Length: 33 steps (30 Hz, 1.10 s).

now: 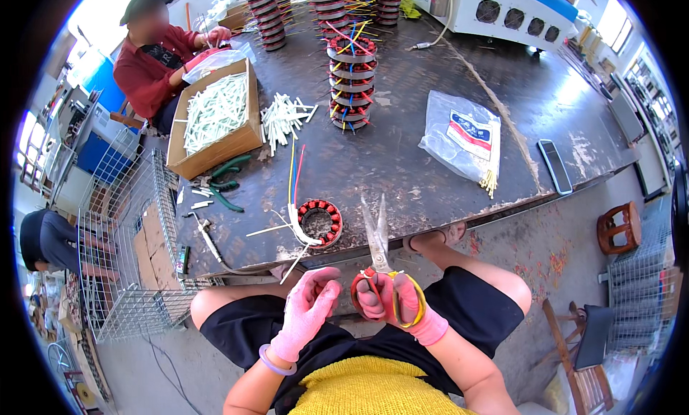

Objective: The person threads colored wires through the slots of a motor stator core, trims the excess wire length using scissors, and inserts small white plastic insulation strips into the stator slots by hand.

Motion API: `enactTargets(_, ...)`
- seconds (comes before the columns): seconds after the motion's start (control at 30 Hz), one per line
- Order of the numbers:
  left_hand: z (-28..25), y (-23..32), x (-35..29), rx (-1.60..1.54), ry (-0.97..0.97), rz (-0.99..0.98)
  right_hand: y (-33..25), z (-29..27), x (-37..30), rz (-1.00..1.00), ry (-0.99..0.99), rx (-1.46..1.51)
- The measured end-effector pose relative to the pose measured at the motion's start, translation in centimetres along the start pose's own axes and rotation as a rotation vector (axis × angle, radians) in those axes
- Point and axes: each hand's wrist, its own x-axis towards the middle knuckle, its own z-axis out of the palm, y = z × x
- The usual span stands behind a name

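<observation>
My right hand (391, 300), in a pink glove, grips scissors (377, 244) with red and yellow handles. Their blades point away from me, slightly apart. My left hand (310, 306), also pink-gloved, is raised beside it, fingers loosely curled and apart from the thumb; nothing shows in it. Just beyond it, at the table's near edge, lies a ring-shaped motor stator (332, 237) with red windings. White sleeving (296, 220) runs from its left side, with yellow, blue and red wires coming out of the top. Thin pale strips stick out around it.
On the dark table (402, 164) stand a stack of stators (352, 85), a box of white tubes (251, 121), green-handled pliers (228, 185), a plastic bag (438, 131) and a phone (555, 167). A person (154, 63) sits at the far left; another bends by a wire cage (129, 228).
</observation>
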Motion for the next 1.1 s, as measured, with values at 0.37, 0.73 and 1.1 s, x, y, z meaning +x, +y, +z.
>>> enactTargets(0.37, -1.8, -1.7, 2.5, -0.012, 0.333, 0.25, -0.7, 0.7, -2.0, 0.023, 0.218, 0.064)
enactTargets(0.73, -1.0, -2.6, 4.3, 0.006, 0.374, 0.342, 0.1, -0.9, -1.0, 0.359, 0.175, -0.549)
enactTargets(1.1, -1.3, -3.2, 5.0, -0.012, 0.41, 0.446, -0.5, -1.7, 2.0, 0.436, 0.048, -0.85)
